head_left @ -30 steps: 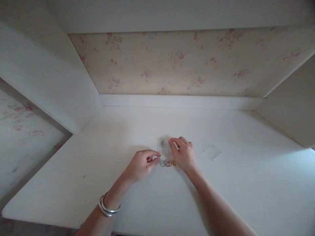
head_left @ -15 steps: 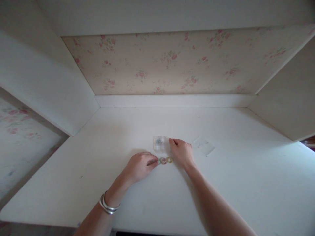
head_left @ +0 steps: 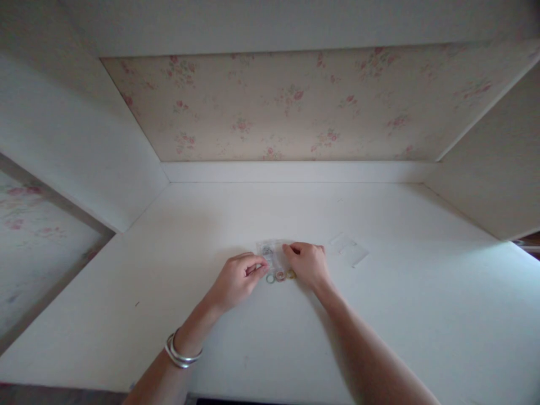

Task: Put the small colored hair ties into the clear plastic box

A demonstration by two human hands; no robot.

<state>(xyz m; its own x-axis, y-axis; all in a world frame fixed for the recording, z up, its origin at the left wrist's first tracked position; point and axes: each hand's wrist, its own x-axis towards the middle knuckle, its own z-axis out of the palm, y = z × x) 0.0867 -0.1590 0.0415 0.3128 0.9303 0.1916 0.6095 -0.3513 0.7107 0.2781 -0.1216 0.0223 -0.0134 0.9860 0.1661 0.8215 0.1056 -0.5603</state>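
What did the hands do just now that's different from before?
The left hand moved up from beside the three small rings to the clear packet, which the right hand kept touching. The rings stayed in their row; the second clear packet stayed put.

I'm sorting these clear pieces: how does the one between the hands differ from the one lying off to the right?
The clear piece between the hands is touched by the left hand and right hand; the clear piece to the right lies untouched. The first shows a small dark item inside; the second looks bare. Three small rings lie beside the first only. Both are transparent, on the white table.
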